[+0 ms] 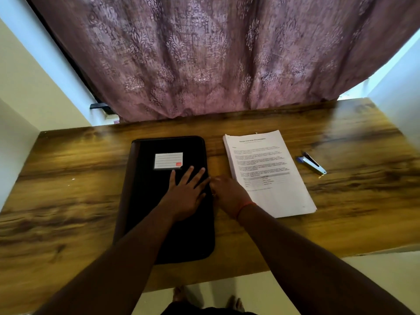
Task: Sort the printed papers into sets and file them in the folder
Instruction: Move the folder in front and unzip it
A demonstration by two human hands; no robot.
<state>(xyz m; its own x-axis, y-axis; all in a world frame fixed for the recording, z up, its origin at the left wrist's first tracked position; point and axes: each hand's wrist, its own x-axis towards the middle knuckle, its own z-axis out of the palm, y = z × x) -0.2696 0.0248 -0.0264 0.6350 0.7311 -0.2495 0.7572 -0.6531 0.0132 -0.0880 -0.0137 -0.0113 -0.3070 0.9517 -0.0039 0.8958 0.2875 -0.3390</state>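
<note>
My left hand (186, 194) lies flat on the black folder (166, 201), palm down, fingers straight and spread, pointing toward 12 to 1 o'clock; it holds nothing, only presses the cover. My right hand (228, 194) sits at the folder's right edge, at 3 o'clock from the left hand, its back up and fingers bent toward the edge; whether they pinch anything I cannot tell, since the fingertips are hidden and blurred. An orange thread (245, 206) circles that wrist.

The folder lies closed on the wooden table (68, 178), its long axis running 6 to 12 o'clock, spine on the left. A white label (168, 160) with ruled lines and a small red patch sits on the upper cover; no writing on it can be read.

The stack of printed papers (268, 171) lies just beside the folder at 3 o'clock, long axis tilted slightly toward 11 o'clock, heading at the far end, text too blurred to read. Farther toward 3 o'clock lies a blue stapler (311, 163). At 12 o'clock hangs a purple patterned curtain (204, 53).
</note>
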